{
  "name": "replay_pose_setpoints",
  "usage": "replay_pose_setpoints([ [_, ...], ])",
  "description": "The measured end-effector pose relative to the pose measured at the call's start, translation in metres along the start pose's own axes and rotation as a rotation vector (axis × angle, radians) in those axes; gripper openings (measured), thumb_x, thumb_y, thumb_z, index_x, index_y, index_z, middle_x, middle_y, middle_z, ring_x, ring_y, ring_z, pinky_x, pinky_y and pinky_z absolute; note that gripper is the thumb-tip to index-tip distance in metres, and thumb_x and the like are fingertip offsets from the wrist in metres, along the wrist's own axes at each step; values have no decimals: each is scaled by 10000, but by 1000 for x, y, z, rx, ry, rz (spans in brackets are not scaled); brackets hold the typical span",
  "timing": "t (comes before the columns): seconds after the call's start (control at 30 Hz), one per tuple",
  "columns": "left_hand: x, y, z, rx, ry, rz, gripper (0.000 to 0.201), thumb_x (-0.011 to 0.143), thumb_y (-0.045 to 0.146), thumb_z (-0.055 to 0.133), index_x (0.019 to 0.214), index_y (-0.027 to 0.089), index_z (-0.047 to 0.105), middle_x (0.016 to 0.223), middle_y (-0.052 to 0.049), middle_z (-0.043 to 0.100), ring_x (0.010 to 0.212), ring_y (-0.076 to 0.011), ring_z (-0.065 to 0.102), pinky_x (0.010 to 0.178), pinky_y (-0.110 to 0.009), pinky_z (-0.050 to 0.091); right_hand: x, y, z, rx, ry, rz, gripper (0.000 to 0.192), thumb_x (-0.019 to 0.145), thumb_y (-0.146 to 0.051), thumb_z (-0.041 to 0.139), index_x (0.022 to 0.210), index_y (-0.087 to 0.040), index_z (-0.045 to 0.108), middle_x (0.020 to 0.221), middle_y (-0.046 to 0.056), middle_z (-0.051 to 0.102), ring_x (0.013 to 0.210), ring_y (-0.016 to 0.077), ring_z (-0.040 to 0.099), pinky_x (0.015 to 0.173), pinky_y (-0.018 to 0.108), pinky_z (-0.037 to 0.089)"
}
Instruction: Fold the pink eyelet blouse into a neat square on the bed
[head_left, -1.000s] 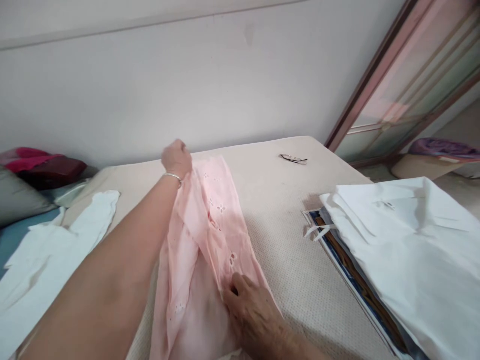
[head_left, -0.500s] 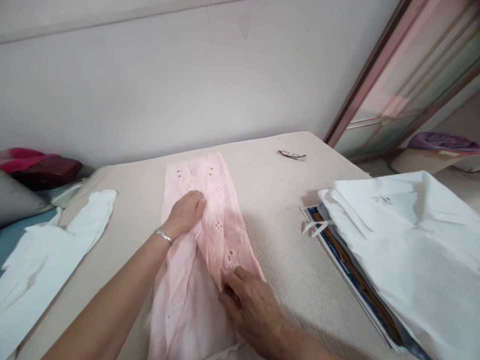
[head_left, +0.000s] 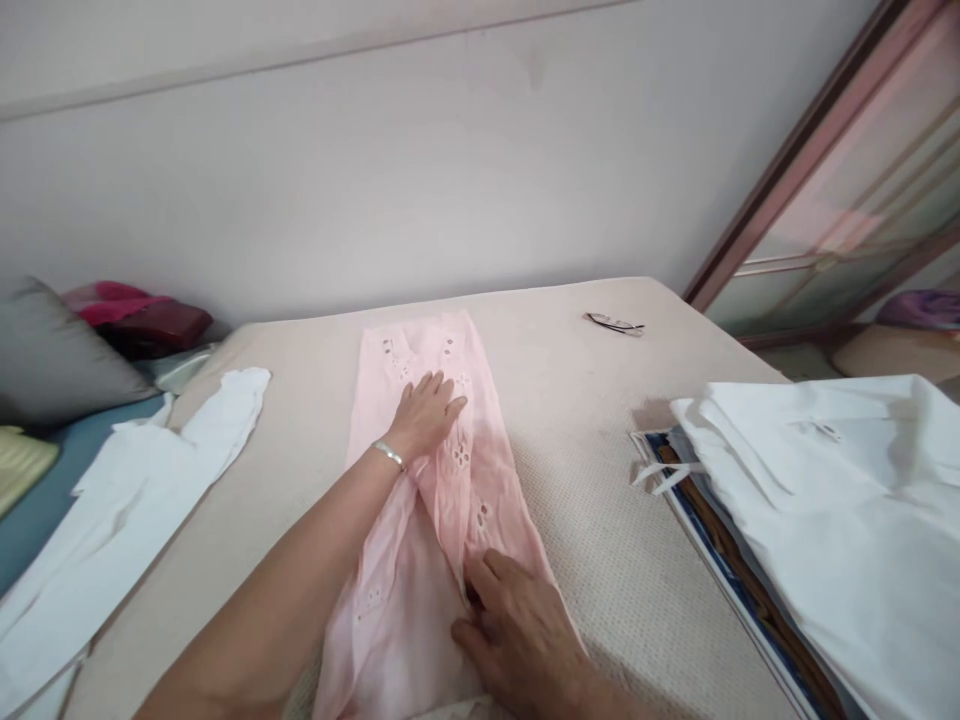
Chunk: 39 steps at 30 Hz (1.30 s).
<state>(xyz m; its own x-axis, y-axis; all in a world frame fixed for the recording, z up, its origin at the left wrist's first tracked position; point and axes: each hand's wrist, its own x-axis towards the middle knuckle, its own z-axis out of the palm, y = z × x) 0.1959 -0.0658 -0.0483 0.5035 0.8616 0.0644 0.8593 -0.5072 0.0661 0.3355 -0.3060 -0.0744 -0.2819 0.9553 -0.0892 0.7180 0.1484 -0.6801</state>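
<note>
A long, folded pink garment (head_left: 499, 430) with cut-out flower eyelets lies lengthwise on the beige bed cover (head_left: 600, 500). My left hand (head_left: 427, 412), a silver bangle at its wrist, rests flat on the upper part of it with fingers spread. Lower down, my right hand (head_left: 517, 620) has its fingers curled at the loose inner edge of the cloth, gripping it. Some of its fingertips are hidden. Between the two hands the fabric is wrinkled, and a paler layer shows beneath.
Eyeglasses (head_left: 615, 323) lie near the far edge. At right is a stack of folded clothes topped by white cloth (head_left: 832, 520). A white garment (head_left: 150, 490) spreads at left, near a grey cushion (head_left: 60, 350) and dark red item (head_left: 161, 325). A wall (head_left: 375, 180) stands behind.
My left hand has gone from closed on the pink cloth to lying open on it. The right hand stays at the lower edge. My view has shifted slightly left.
</note>
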Motion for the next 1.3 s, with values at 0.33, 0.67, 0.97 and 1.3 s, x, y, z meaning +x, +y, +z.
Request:
replay_pose_setpoints([
  [0.33, 28, -21, 25, -77, -149, -99, 668, 1002, 613, 203, 1556, 255, 315, 1681, -105, 177, 1528, -365, 164, 1171, -638, 201, -3, -1, -4, -52, -20, -38, 129, 843, -201, 566, 955, -223, 506, 984, 43, 588, 898, 205, 529, 803, 337, 385],
  [0.67, 12, -27, 21, -85, -174, -178, 713, 994, 639, 227, 1584, 239, 259, 1692, -123, 103, 1542, -369, 96, 1187, -660, 127, 11, -2, -43, 184, -225, 37, 157, 734, -166, 666, 821, -207, 543, 799, -19, 601, 717, 130, 521, 630, 254, 344],
  [0.97, -126, 32, -35, -95, -123, -28, 542, 1044, 444, 247, 1524, 221, 360, 1659, -117, 247, 1543, -298, 154, 1218, -567, 200, 22, 18, -47, 524, -212, 182, 254, 731, 2, 382, 829, -179, 530, 795, 26, 653, 667, 123, 588, 631, 242, 417],
  [1.3, -216, 84, -33, -141, -98, 80, 519, 920, 112, 366, 1422, 170, 485, 1512, -153, 480, 1463, -270, 355, 1183, -500, 305, 8, -10, -47, 195, -252, -166, 225, 797, -44, 428, 807, -176, 609, 829, 30, 677, 773, 153, 586, 721, 262, 404],
])
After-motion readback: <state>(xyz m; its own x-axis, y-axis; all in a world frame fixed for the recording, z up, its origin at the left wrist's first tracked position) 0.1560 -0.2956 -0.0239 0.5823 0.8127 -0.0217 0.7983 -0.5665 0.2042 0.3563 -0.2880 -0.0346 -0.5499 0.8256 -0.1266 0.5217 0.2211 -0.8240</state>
